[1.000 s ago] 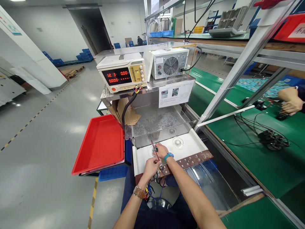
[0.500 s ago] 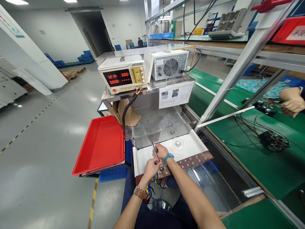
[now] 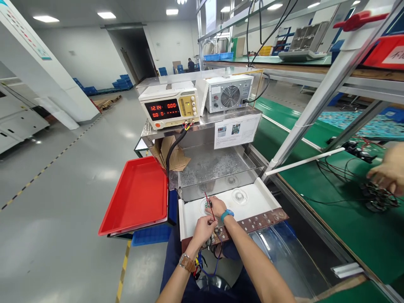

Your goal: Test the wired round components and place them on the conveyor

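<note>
My right hand (image 3: 216,207) rests on the white tray (image 3: 255,200) and pinches a small green circuit board (image 3: 207,204) with a thin red wire (image 3: 210,208) running from it. My left hand (image 3: 204,228) is closed just below, fingers pinched on the wires at the brown terminal strip (image 3: 261,220). A bundle of coloured wires (image 3: 205,261) hangs under the strip, near my lap. Both hands nearly touch each other.
A power supply (image 3: 168,108) with red digits and a fan unit (image 3: 227,92) sit on the metal shelf above a steel tray (image 3: 214,166). A red tray (image 3: 137,195) lies left. A co-worker's hand (image 3: 386,172) reaches over wired parts (image 3: 377,198) on the green bench right.
The view has tilted up and shifted slightly. My hands stay at the small board. The co-worker's hand at right has moved down toward the wired parts on the green bench.
</note>
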The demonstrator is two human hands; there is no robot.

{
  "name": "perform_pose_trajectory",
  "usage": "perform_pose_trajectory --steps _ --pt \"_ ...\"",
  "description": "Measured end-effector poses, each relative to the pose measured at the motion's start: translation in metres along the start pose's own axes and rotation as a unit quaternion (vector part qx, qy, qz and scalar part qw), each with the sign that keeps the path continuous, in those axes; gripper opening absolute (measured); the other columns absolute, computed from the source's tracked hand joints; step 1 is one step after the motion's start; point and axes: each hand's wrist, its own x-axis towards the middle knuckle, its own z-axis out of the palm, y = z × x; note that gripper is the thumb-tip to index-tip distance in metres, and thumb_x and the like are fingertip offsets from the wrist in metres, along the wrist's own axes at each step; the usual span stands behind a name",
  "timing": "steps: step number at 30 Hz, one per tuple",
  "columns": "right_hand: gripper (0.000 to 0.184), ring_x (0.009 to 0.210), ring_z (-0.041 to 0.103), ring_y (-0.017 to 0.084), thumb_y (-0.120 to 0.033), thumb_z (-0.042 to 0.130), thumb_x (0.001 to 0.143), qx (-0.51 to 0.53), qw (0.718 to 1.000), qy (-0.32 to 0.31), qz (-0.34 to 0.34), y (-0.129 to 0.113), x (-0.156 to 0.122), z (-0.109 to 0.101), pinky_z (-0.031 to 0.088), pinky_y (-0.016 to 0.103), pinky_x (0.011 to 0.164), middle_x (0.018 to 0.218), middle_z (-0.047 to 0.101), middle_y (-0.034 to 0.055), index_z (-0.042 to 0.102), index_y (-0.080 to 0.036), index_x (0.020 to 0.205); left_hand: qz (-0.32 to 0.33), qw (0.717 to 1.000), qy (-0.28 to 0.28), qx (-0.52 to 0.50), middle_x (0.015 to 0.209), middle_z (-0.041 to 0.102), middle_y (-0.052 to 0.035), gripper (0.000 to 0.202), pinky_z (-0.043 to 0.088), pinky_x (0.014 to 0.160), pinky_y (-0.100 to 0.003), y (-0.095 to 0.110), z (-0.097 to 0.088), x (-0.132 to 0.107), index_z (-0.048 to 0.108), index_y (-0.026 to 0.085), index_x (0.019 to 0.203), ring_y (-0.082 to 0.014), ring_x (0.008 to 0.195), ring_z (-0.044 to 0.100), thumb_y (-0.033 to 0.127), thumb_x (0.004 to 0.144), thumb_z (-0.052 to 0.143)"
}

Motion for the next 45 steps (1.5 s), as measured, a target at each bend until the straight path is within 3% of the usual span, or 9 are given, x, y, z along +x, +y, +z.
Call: perform_pose_trajectory --steps 24,30,34,36,38,40,42,43,45 --pt "0.028 0.08 0.056 0.017 -0.028 0.066 0.069 0.026 1.0 0.011 -0.003 -0.006 -0.002 0.002 0.034 0.027 0.07 0.095 0.058 0.0043 0.058 -0.019 0.094 -0.003 0.999 0.027 0.017 0.063 0.062 -0.0031 0.017 0.038 0.062 -0.026 -0.007 0.001 0.001 0.063 0.015 0.066 -0.0155 0.062 0.053 0.028 0.068 0.052" --pt "0.024 0.082 0.057 0.018 -0.026 0.066 0.068 0.017 0.999 0.028 -0.013 -0.009 -0.002 -0.002 0.036 0.026 0.071 0.097 0.061 0.0055 0.059 -0.017 0.088 -0.001 0.999 0.016 0.029 0.064 0.063 -0.0054 0.032 0.041 0.064 -0.029 -0.007 0.0 0.007 0.064 0.015 0.069 -0.0191 0.064 0.056 0.046 0.067 0.054" --pt "0.028 0.084 0.057 0.017 -0.033 0.069 0.07 0.062 0.992 0.103 -0.03 -0.01 -0.008 -0.019 0.038 0.025 0.072 0.096 0.062 0.0034 0.059 -0.019 0.092 -0.017 0.997 0.073 0.025 0.071 0.066 -0.009 0.055 0.046 0.07 -0.033 0.004 -0.011 0.013 0.064 0.015 0.075 -0.0242 0.071 0.061 0.068 0.065 0.053" --pt "0.031 0.083 0.056 0.016 -0.038 0.07 0.07 0.107 0.977 0.183 0.003 -0.001 -0.016 -0.038 0.039 0.024 0.073 0.095 0.062 0.0018 0.059 -0.02 0.093 -0.016 0.995 0.098 0.03 0.076 0.068 -0.0104 0.064 0.048 0.07 -0.035 0.016 -0.017 0.024 0.065 0.014 0.082 -0.0257 0.074 0.062 0.074 0.061 0.053" --pt "0.03 0.082 0.055 0.015 -0.038 0.07 0.071 0.143 0.95 0.272 0.05 0.015 -0.035 -0.066 0.04 0.024 0.073 0.093 0.061 0.0014 0.059 -0.02 0.092 -0.003 0.996 0.087 0.036 0.078 0.068 -0.011 0.07 0.049 0.068 -0.036 0.037 -0.015 0.04 0.066 0.012 0.093 -0.0251 0.07 0.062 0.073 0.062 0.053" --pt "0.026 0.081 0.055 0.015 -0.036 0.068 0.072 0.17 0.914 0.356 0.096 0.04 -0.066 -0.101 0.041 0.024 0.074 0.091 0.061 0.0022 0.058 -0.02 0.09 0.043 0.996 0.06 0.058 0.084 0.069 -0.0122 0.066 0.051 0.068 -0.037 0.071 -0.001 0.055 0.064 0.01 0.102 -0.0246 0.069 0.063 0.067 0.07 0.052" --pt "0.024 0.081 0.055 0.016 -0.036 0.064 0.074 0.181 0.873 0.431 0.144 0.073 -0.107 -0.137 0.042 0.026 0.074 0.09 0.061 0.0043 0.059 -0.018 0.088 0.145 0.981 0.066 0.113 0.098 0.069 -0.0145 0.051 0.052 0.076 -0.039 0.118 0.021 0.065 0.064 0.011 0.106 -0.0262 0.083 0.065 0.053 0.081 0.048" --pt "0.027 0.081 0.055 0.018 -0.039 0.062 0.074 0.176 0.847 0.47 0.177 0.091 -0.13 -0.155 0.042 0.027 0.074 0.092 0.062 0.006 0.06 -0.017 0.09 0.239 0.954 0.081 0.161 0.112 0.066 -0.0144 0.042 0.049 0.087 -0.04 0.144 0.034 0.067 0.063 0.013 0.111 -0.0262 0.1 0.063 0.043 0.087 0.044" --pt "0.034 0.082 0.055 0.022 -0.046 0.059 0.073 0.132 0.81 0.52 0.237 0.133 -0.175 -0.184 0.043 0.032 0.075 0.09 0.063 0.0104 0.062 -0.015 0.087 0.423 0.865 0.109 0.246 0.126 0.058 -0.0163 0.035 0.044 0.098 -0.042 0.196 0.059 0.065 0.058 0.014 0.119 -0.0259 0.118 0.053 0.028 0.094 0.039"
